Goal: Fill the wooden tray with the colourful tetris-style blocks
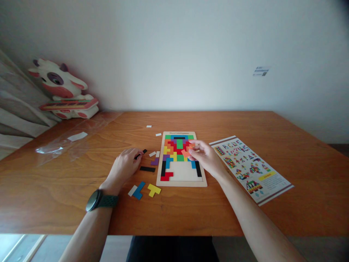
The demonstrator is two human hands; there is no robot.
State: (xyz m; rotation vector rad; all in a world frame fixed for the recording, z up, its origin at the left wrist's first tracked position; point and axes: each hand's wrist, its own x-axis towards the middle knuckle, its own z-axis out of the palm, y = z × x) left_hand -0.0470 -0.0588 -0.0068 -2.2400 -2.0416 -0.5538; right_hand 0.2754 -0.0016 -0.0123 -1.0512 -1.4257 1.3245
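The wooden surface (174,213) spreads under everything, with a toy cow (61,82) at its far left corner and a printed sheet (249,165) slanting across it on the right. Between the hands lies the shallow puzzle tray (181,170), its long axis running straight away from the person. Coloured pieces fill its far part; the near part is mostly bare, edged by upright black bars and blue pieces, with a red piece in the near left corner. The right hand (204,153) is the nearer one, reaching over the tray's right edge, thumb and fingers closed in a pinch. The left hand (127,160) rests on the surface well left of the tray, fingers curled over a slim black piece (145,151); whether it is gripped or only touched I cannot tell. Beside that hand lie another black strip (147,169), a blue piece (140,190), a yellow piece (154,190) and a purple piece (155,162). Smallest to view is the orange piece (185,153) in the right hand's pinch, partly hidden by fingers: it appears over the filled area, with the bare patch just toward the person from it.
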